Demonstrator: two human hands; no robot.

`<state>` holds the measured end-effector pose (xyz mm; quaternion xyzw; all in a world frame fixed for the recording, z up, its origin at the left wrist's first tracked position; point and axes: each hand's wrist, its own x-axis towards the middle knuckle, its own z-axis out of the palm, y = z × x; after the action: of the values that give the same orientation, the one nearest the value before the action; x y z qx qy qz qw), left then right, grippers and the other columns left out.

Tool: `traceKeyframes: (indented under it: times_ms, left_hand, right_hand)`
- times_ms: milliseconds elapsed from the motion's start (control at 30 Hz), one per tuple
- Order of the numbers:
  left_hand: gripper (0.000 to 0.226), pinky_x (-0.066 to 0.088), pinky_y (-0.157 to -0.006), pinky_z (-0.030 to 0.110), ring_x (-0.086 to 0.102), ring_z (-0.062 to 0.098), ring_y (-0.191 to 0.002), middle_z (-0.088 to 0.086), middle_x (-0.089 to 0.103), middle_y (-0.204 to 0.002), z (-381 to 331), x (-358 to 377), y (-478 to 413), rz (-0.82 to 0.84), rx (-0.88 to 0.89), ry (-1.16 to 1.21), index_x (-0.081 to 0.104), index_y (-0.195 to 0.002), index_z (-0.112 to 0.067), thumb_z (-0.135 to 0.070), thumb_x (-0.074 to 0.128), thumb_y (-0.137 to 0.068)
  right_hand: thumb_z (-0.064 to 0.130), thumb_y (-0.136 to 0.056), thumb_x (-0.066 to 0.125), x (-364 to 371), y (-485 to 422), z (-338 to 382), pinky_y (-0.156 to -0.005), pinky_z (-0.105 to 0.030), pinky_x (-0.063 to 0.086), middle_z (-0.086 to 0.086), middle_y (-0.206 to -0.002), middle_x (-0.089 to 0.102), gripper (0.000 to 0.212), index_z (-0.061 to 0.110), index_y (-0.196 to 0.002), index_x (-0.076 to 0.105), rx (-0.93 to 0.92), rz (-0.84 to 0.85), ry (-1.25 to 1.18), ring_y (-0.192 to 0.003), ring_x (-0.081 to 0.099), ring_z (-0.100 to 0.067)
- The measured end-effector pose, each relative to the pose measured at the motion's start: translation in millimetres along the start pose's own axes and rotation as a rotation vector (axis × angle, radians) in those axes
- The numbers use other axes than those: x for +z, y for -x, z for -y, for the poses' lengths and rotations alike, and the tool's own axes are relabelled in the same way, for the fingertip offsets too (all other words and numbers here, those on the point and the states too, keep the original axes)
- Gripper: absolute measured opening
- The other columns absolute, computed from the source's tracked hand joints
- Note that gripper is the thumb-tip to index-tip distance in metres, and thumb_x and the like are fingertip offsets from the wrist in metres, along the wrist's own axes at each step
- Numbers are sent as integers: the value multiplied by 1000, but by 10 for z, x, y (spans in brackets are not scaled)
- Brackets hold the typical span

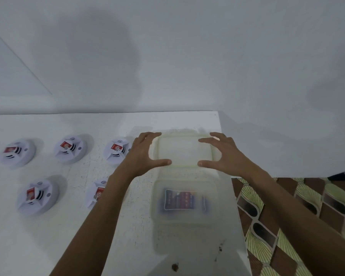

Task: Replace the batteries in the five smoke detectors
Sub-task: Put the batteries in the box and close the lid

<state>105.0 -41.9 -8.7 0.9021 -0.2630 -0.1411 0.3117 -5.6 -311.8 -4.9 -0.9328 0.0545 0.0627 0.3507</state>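
Note:
Five white round smoke detectors lie on the white table (48, 246) at the left: three in the far row (16, 153) (69, 149) (116, 151) and two nearer (37, 196) (96, 194). Each shows a red-labelled block in its middle. My left forearm hides part of the near right one. A translucent plastic box (184, 218) stands near the table's right edge with a blurred pack of dark batteries (179, 200) inside. Just beyond it, a translucent lid (184, 151) is held by my left hand (145, 154) and right hand (223, 154), thumbs on its near edge, fingers on its far edge.
The table ends close to the right of the box; a brown and green patterned floor (307, 216) lies below there. A plain white wall (167, 56) rises straight behind the table. Small dark specks (175, 266) sit near the front edge.

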Motion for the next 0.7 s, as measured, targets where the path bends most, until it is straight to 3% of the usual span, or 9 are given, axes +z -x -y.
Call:
traceKeyframes:
  times_ms: [100,200,400,533,700]
  left_hand:
    - [82,50,-87,31,52,8,-103,-1,39,-139,-16,25,30,-18,-15,33,41,-137,-30,-57,75,-68]
    - [77,45,-74,16,54,8,-99,0,41,-137,-41,54,38,-29,-18,74,43,-137,-27,-47,77,-71]
    - [78,50,-87,29,55,15,-105,2,42,-142,-67,100,84,-30,-54,189,39,-141,-23,-38,77,-75]
    - [79,46,-87,24,53,14,-108,2,39,-145,-76,140,111,-29,-49,242,35,-144,-21,-34,76,-78]
    - [78,45,-86,23,52,14,-108,3,35,-146,-57,146,100,-20,-41,225,33,-145,-21,-36,74,-79]
  right_hand:
    - [55,-73,76,119,73,-22,-103,-31,39,15,-141,31,66,51,-132,47,38,-92,-102,-128,37,-15]
    - [50,-73,78,179,112,-20,-90,-20,43,11,-142,35,68,43,-134,50,69,-136,-178,-110,51,-10]
    - [47,-73,80,208,131,-2,-97,-27,48,7,-142,39,72,36,-137,50,72,-138,-224,-108,55,-13]
    - [46,-74,79,195,101,22,-98,-28,46,5,-145,37,74,33,-140,48,77,-108,-203,-109,53,-14]
    - [45,-81,73,230,125,30,-107,-38,42,1,-153,30,74,32,-145,41,75,-87,-174,-126,47,-19]
